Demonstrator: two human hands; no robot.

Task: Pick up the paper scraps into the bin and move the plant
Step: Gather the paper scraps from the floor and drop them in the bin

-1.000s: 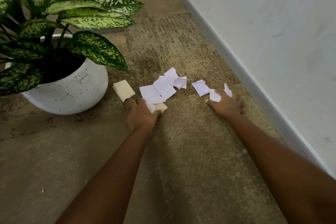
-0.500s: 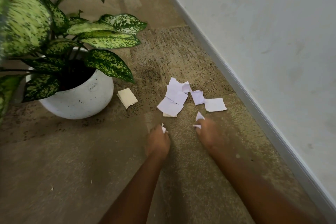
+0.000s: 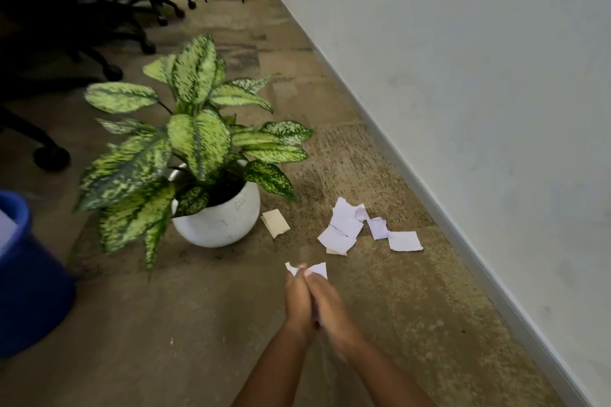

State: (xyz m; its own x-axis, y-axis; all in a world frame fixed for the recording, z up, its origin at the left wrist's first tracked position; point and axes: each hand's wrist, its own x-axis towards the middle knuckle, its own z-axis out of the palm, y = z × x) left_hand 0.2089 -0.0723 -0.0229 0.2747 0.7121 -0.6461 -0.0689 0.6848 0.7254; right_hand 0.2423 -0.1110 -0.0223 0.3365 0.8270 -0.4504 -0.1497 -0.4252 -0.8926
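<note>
Left hand (image 3: 297,297) and right hand (image 3: 330,302) are pressed together, right of the plant pot (image 3: 218,225) and nearer the camera. Held scraps (image 3: 318,269) are clamped between them, white corners poking past the fingertips. Loose scraps (image 3: 344,231) lie on the carpet (image 3: 198,324) right of the pot, beyond the hands, untouched. Beige scrap (image 3: 275,222) lies just beside the pot. Blue bin (image 3: 29,274) stands left of the pot, well apart.
</note>
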